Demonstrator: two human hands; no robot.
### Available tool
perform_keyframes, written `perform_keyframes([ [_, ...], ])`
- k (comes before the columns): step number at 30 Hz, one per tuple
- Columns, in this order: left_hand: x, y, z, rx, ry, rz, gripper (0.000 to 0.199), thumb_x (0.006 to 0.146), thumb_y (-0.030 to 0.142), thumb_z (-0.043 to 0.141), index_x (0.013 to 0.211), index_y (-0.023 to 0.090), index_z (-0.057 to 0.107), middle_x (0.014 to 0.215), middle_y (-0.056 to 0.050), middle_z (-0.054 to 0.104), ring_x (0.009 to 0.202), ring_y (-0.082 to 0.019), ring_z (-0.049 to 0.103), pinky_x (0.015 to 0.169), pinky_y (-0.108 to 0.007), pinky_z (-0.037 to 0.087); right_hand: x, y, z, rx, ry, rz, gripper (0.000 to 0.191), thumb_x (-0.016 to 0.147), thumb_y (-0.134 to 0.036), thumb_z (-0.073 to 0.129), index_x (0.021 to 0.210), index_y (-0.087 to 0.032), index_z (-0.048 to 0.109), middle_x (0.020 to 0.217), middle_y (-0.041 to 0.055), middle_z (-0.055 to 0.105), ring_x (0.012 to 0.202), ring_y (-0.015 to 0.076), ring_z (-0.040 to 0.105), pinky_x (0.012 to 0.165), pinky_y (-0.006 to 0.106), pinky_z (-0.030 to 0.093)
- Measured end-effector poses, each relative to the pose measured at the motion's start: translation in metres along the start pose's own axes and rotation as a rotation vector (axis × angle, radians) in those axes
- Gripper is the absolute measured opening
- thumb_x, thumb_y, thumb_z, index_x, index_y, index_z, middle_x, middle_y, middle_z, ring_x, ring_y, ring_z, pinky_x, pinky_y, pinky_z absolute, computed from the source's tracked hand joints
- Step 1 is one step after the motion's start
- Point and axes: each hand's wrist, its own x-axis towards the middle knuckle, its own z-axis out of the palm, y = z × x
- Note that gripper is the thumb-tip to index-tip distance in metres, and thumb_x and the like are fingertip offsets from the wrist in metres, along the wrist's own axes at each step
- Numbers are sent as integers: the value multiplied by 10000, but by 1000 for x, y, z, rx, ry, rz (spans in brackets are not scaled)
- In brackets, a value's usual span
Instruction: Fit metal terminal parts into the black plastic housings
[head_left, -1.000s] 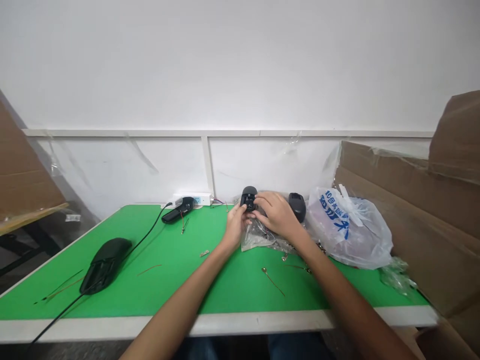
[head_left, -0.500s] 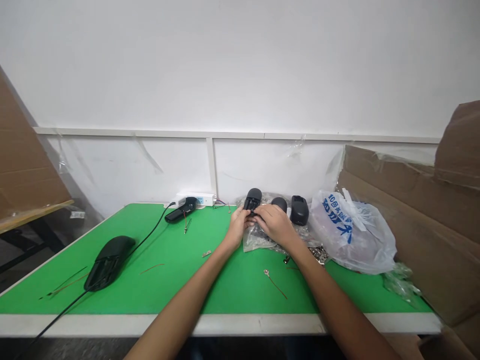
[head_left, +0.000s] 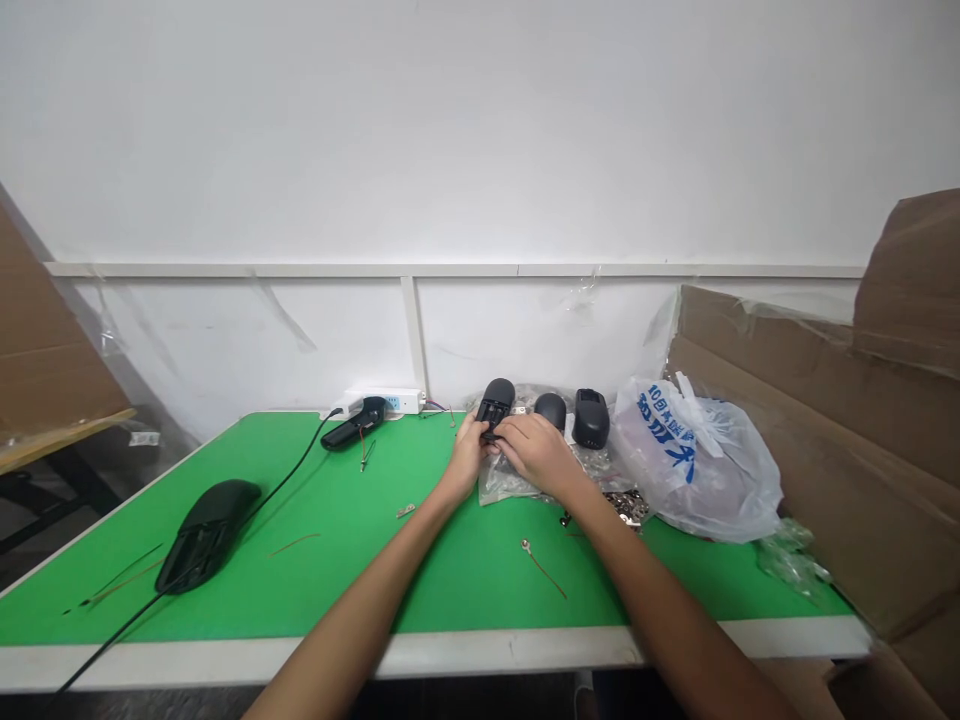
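Observation:
My left hand [head_left: 466,458] holds a small black plastic casing [head_left: 495,403] upright, its open underside facing me. My right hand [head_left: 536,455] closes on the casing's lower end, and the fingertips hide what they pinch there. Below both hands lies a clear plastic bag [head_left: 501,484] of small metal parts. Just right of the casing stand a rounded black cover [head_left: 550,410] and another black casing [head_left: 591,418], both close to my right hand.
A white bag with blue print [head_left: 694,458] sits right of the hands, against cardboard sheets [head_left: 780,400]. On the green table [head_left: 337,560] lie a large black housing [head_left: 208,535], a corded black part [head_left: 352,425], loose wires, and a white power strip [head_left: 394,401].
Both hands have drawn closer around the casing, which now leans slightly left. The rounded black cover has come into view as the right hand shifted. The camera view has moved slightly.

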Motion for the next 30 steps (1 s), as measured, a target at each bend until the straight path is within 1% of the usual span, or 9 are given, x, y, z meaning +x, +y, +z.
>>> perform_keyframes([
  [3, 2, -1, -2, -17, -21, -3, 310, 692, 290, 692, 970, 182, 609, 742, 12, 686, 567, -140, 624, 495, -218, 472, 0, -4, 0, 133, 9, 113, 209, 990, -211, 615, 1196, -178, 635, 1177, 138, 737, 1102, 295, 679, 953, 456, 557],
  [5, 2, 0, -3, -24, -47, -5, 319, 710, 307, 690, 994, 182, 620, 802, -13, 718, 641, -173, 670, 539, -240, 503, 1, -8, 0, 216, 46, 220, 308, 962, -243, 653, 1259, -177, 606, 1237, 152, 703, 1180, 308, 652, 1020, 480, 552],
  [7, 3, 0, -4, -12, -58, -7, 341, 716, 318, 691, 1025, 186, 632, 845, -21, 729, 678, -183, 676, 551, -247, 507, 4, -12, 1, 251, 94, 308, 314, 972, -248, 627, 1275, -170, 604, 1276, 168, 668, 1229, 309, 624, 1062, 490, 542],
  [10, 2, -3, -6, 47, -55, 13, 351, 723, 327, 691, 1046, 196, 644, 834, -9, 711, 639, -163, 634, 522, -233, 476, 10, -17, 3, 218, 114, 414, 232, 998, -226, 560, 1199, -167, 660, 1254, 177, 641, 1207, 315, 616, 1049, 505, 549],
  [14, -2, -10, -6, 131, -68, 87, 362, 768, 384, 676, 1080, 205, 633, 840, -9, 694, 650, -158, 610, 550, -239, 472, 14, -19, 10, 160, 126, 530, 125, 973, -260, 623, 1006, -190, 721, 1175, 163, 631, 1136, 334, 607, 999, 536, 559],
  [22, -6, -13, -11, 217, -101, 136, 470, 803, 471, 655, 1194, 216, 599, 998, -45, 722, 805, -203, 669, 677, -292, 523, 19, -21, 19, 242, 161, 634, 73, 885, -160, 670, 916, -198, 724, 1273, 158, 615, 1230, 347, 566, 1095, 578, 495],
  [27, -7, -13, -9, 182, -163, 176, 449, 793, 427, 685, 1184, 208, 657, 1187, -87, 733, 1131, -274, 687, 956, -360, 554, 19, -24, 16, 242, 193, 591, 96, 872, -148, 659, 927, -205, 714, 1255, 151, 625, 1217, 333, 568, 1070, 543, 502],
  [28, -6, -13, -9, 179, -153, 173, 454, 791, 423, 685, 1188, 205, 665, 1180, -88, 737, 1122, -275, 691, 944, -357, 557, 19, -24, 15, 248, 206, 571, 86, 879, -152, 655, 921, -205, 709, 1243, 148, 635, 1207, 323, 574, 1060, 526, 507],
  [30, -4, -12, -10, 181, -121, 149, 473, 778, 427, 690, 1189, 193, 675, 1043, -71, 754, 914, -239, 716, 773, -320, 569, 17, -21, 14, 290, 227, 513, 87, 907, -152, 623, 908, -207, 690, 1182, 133, 674, 1164, 294, 604, 1037, 482, 519],
])
